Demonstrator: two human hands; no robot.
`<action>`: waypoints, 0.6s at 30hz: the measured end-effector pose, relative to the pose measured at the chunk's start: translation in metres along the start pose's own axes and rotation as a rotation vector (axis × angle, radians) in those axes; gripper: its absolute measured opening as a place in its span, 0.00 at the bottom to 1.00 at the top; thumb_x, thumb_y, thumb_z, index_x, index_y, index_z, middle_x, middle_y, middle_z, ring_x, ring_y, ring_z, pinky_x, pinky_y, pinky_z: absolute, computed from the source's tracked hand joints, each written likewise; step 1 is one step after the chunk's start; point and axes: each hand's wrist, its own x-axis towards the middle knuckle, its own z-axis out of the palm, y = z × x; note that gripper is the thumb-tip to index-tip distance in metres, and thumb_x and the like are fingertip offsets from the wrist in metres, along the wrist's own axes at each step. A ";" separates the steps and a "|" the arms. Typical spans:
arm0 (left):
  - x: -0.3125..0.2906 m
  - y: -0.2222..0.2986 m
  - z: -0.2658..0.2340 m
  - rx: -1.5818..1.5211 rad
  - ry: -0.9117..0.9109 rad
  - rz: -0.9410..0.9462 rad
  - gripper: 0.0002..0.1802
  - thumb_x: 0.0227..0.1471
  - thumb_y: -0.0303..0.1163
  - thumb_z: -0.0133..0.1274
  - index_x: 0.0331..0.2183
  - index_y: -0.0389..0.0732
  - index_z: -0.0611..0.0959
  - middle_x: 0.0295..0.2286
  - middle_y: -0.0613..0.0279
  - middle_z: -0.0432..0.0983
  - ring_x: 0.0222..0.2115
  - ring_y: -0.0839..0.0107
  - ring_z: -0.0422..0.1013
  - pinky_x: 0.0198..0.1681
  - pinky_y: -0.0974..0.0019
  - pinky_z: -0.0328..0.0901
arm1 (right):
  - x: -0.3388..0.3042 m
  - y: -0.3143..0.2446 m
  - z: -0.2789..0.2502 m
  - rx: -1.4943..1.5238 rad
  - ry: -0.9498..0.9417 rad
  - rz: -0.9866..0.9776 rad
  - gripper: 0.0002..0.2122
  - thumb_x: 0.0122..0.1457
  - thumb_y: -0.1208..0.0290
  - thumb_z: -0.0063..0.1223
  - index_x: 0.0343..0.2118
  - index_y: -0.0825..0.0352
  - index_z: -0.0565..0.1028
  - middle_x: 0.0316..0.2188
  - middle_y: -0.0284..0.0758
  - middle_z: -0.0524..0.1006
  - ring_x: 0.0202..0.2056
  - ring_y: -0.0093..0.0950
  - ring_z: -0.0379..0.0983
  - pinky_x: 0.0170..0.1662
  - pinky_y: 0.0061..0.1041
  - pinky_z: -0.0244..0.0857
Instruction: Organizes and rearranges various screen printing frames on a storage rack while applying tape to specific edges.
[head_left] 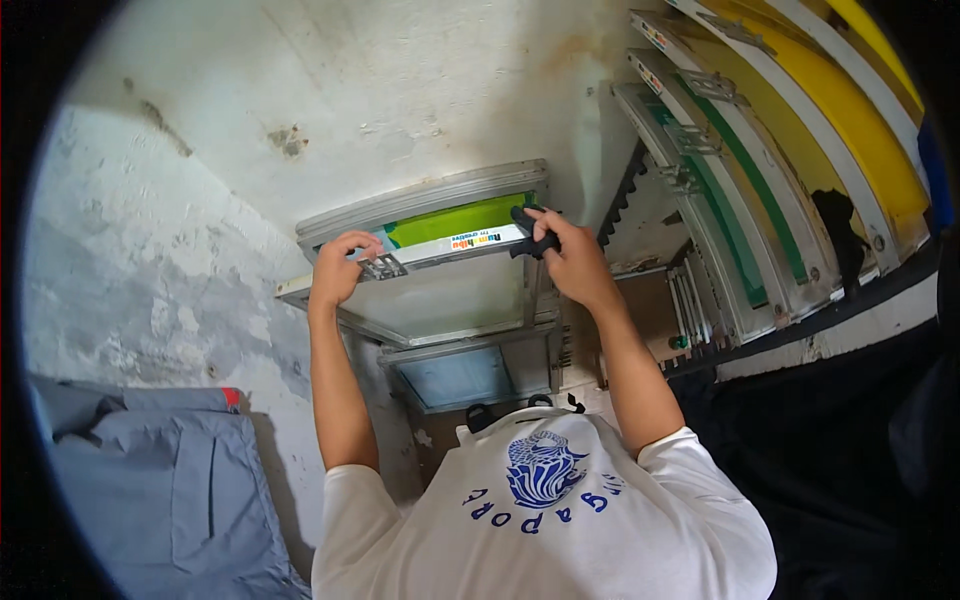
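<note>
A pale framed screen (445, 247) with a metal hinge-like bracket (382, 266) on its upper bar tilts before me, leaning near the wall. My left hand (340, 262) curls its fingers over the bar's left part, beside the bracket. At the right end of the same bar, my right hand (572, 255) grips a black clamp-like piece (533, 240); its exact kind is partly hidden by the fingers. Just behind stands another metal-edged frame (420, 197) with a bright green panel (460, 217).
Several framed screens with yellow (860, 120) and green (735, 240) panels stand in a rack on the right, a black cloth (838, 230) hanging there. A lower frame with a bluish panel (455, 380) stands beneath. Grey clothing (190, 480) hangs at the left wall (150, 250).
</note>
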 end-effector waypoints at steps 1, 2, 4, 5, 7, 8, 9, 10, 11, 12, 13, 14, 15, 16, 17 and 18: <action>-0.004 -0.003 0.001 -0.009 0.001 -0.011 0.04 0.53 0.24 0.63 0.33 0.35 0.88 0.37 0.58 0.84 0.40 0.65 0.79 0.47 0.66 0.69 | -0.004 0.005 -0.002 0.065 -0.026 0.077 0.13 0.50 0.93 0.46 0.37 0.71 0.68 0.52 0.53 0.79 0.55 0.37 0.78 0.55 0.28 0.67; -0.007 -0.003 0.002 -0.011 0.012 -0.015 0.04 0.53 0.24 0.63 0.33 0.35 0.88 0.37 0.58 0.84 0.40 0.65 0.79 0.47 0.66 0.69 | -0.007 0.009 -0.003 0.049 -0.011 0.085 0.12 0.50 0.93 0.45 0.37 0.71 0.68 0.51 0.52 0.80 0.52 0.28 0.78 0.50 0.25 0.68; -0.012 -0.005 0.003 0.014 -0.011 -0.052 0.06 0.55 0.29 0.63 0.33 0.36 0.88 0.35 0.59 0.84 0.38 0.64 0.78 0.45 0.65 0.69 | -0.011 0.015 -0.008 0.025 -0.028 0.080 0.12 0.51 0.93 0.46 0.37 0.71 0.68 0.51 0.51 0.81 0.51 0.29 0.78 0.51 0.24 0.68; -0.013 -0.004 0.000 0.013 0.001 -0.058 0.06 0.55 0.29 0.63 0.33 0.36 0.88 0.35 0.59 0.84 0.38 0.64 0.78 0.45 0.65 0.69 | -0.009 0.010 -0.007 0.005 -0.036 0.082 0.12 0.52 0.92 0.47 0.37 0.70 0.68 0.51 0.50 0.81 0.51 0.29 0.78 0.51 0.24 0.68; -0.015 -0.003 -0.007 0.122 0.024 -0.096 0.09 0.57 0.34 0.64 0.34 0.38 0.88 0.34 0.60 0.83 0.36 0.61 0.78 0.43 0.64 0.68 | -0.002 -0.001 -0.004 -0.002 -0.032 0.103 0.12 0.53 0.91 0.49 0.38 0.71 0.68 0.49 0.49 0.82 0.51 0.29 0.78 0.52 0.24 0.67; -0.017 -0.004 -0.010 0.129 0.025 -0.092 0.11 0.57 0.38 0.63 0.34 0.40 0.88 0.33 0.60 0.83 0.36 0.58 0.77 0.42 0.63 0.68 | 0.000 -0.010 0.001 -0.007 -0.020 0.135 0.12 0.54 0.90 0.51 0.39 0.71 0.69 0.48 0.47 0.82 0.51 0.29 0.78 0.53 0.24 0.67; -0.021 -0.005 -0.011 0.131 0.023 -0.089 0.12 0.58 0.39 0.63 0.35 0.41 0.88 0.33 0.60 0.83 0.36 0.58 0.78 0.42 0.62 0.69 | 0.002 -0.014 0.008 0.000 -0.034 0.130 0.12 0.54 0.90 0.51 0.39 0.71 0.69 0.48 0.47 0.82 0.51 0.29 0.78 0.53 0.24 0.67; -0.024 -0.006 -0.011 0.133 0.021 -0.086 0.12 0.58 0.41 0.63 0.35 0.41 0.88 0.34 0.60 0.83 0.36 0.57 0.78 0.42 0.61 0.69 | 0.003 -0.017 0.016 0.061 0.005 0.083 0.12 0.55 0.88 0.53 0.42 0.70 0.70 0.44 0.47 0.83 0.48 0.34 0.81 0.48 0.25 0.69; -0.027 -0.009 -0.012 0.135 0.034 -0.055 0.13 0.58 0.43 0.63 0.35 0.42 0.88 0.34 0.59 0.83 0.37 0.55 0.78 0.41 0.60 0.69 | 0.005 -0.022 0.024 0.123 0.047 0.037 0.13 0.56 0.86 0.55 0.45 0.70 0.72 0.41 0.46 0.83 0.44 0.39 0.83 0.43 0.26 0.70; -0.030 -0.009 -0.014 0.143 0.042 -0.068 0.13 0.58 0.43 0.63 0.35 0.42 0.88 0.34 0.59 0.83 0.37 0.55 0.78 0.41 0.60 0.69 | 0.007 -0.039 0.033 0.187 0.020 0.032 0.14 0.56 0.88 0.54 0.46 0.72 0.72 0.42 0.42 0.83 0.50 0.28 0.79 0.53 0.26 0.69; -0.033 -0.010 -0.016 0.160 0.038 -0.079 0.14 0.59 0.43 0.62 0.35 0.42 0.88 0.35 0.59 0.83 0.37 0.55 0.78 0.42 0.60 0.69 | 0.012 -0.052 0.045 0.174 -0.007 0.000 0.15 0.57 0.88 0.54 0.48 0.72 0.72 0.42 0.43 0.83 0.49 0.28 0.80 0.53 0.26 0.69; -0.034 -0.010 -0.017 0.174 0.033 -0.088 0.14 0.59 0.44 0.62 0.35 0.43 0.88 0.35 0.59 0.83 0.38 0.55 0.78 0.42 0.60 0.69 | 0.015 -0.065 0.055 0.157 -0.033 -0.032 0.16 0.57 0.87 0.55 0.49 0.71 0.73 0.42 0.44 0.83 0.48 0.29 0.81 0.52 0.26 0.70; -0.032 -0.008 -0.016 0.179 0.038 -0.097 0.14 0.59 0.44 0.62 0.35 0.43 0.88 0.35 0.59 0.83 0.38 0.55 0.78 0.42 0.60 0.69 | 0.020 -0.077 0.065 0.176 -0.072 -0.042 0.18 0.57 0.86 0.57 0.52 0.70 0.74 0.41 0.45 0.83 0.45 0.31 0.82 0.51 0.26 0.72; -0.030 -0.008 -0.015 0.196 0.052 -0.117 0.15 0.59 0.45 0.62 0.34 0.43 0.88 0.34 0.59 0.83 0.38 0.55 0.78 0.41 0.58 0.69 | 0.026 -0.086 0.079 0.168 -0.134 -0.047 0.18 0.58 0.85 0.57 0.52 0.70 0.74 0.40 0.46 0.83 0.45 0.32 0.83 0.50 0.27 0.72; -0.030 -0.006 -0.014 0.214 0.065 -0.137 0.15 0.59 0.46 0.63 0.34 0.43 0.87 0.34 0.59 0.83 0.37 0.54 0.78 0.40 0.57 0.69 | 0.032 -0.094 0.096 0.159 -0.194 -0.053 0.19 0.58 0.84 0.58 0.53 0.69 0.74 0.40 0.47 0.83 0.45 0.33 0.83 0.49 0.28 0.73; -0.028 0.010 -0.016 0.204 0.063 -0.165 0.10 0.57 0.39 0.62 0.33 0.43 0.86 0.34 0.57 0.82 0.38 0.51 0.77 0.38 0.55 0.69 | 0.036 -0.100 0.113 0.151 -0.239 -0.105 0.21 0.57 0.83 0.58 0.55 0.67 0.75 0.41 0.48 0.83 0.42 0.41 0.84 0.47 0.34 0.75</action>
